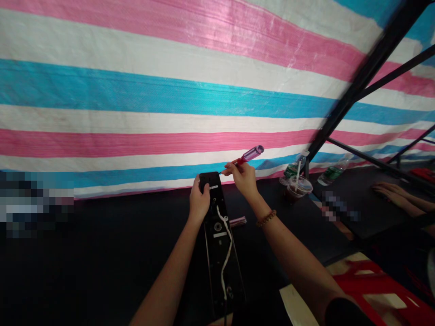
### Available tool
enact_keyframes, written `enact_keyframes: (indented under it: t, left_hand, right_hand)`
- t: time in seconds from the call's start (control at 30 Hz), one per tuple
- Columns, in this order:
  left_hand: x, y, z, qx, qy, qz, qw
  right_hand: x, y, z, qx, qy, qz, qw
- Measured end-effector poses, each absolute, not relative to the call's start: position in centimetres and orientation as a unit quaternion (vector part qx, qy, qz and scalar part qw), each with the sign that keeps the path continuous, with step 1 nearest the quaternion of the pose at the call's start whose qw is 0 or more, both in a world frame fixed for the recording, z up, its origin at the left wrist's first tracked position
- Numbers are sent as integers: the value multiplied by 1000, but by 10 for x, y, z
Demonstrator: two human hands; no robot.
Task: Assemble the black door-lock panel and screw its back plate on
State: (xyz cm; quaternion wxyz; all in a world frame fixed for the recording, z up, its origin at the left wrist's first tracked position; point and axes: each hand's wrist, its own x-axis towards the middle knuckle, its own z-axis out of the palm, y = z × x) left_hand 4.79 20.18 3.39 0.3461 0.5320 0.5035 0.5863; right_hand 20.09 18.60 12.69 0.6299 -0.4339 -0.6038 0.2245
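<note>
A long black panel [219, 244] with a white cable [227, 253] along it lies on the dark table [102, 253], running away from me. My left hand [199, 201] is closed on the panel's far end. My right hand [242, 177] pinches a screwdriver with a clear pink handle [250, 154], whose tip points down-left at the panel's far end. A bead bracelet [266, 218] sits on my right wrist.
A striped pink, white and blue tarp [170, 90] hangs behind the table. A lidded drink cup with a straw [298, 186] and two green bottles [331, 174] stand at the right. Black metal frame bars [360, 77] slant there. Another person's hand [390, 192] rests far right. A red stool [384, 290] sits lower right.
</note>
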Motion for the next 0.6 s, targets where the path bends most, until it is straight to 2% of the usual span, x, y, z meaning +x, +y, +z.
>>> enact_keyframes:
  t: [0.6]
  left_hand:
    - [48,199,34,537,503,585,341]
  right_hand:
    - [203,189,124,-426,-598,214,644]
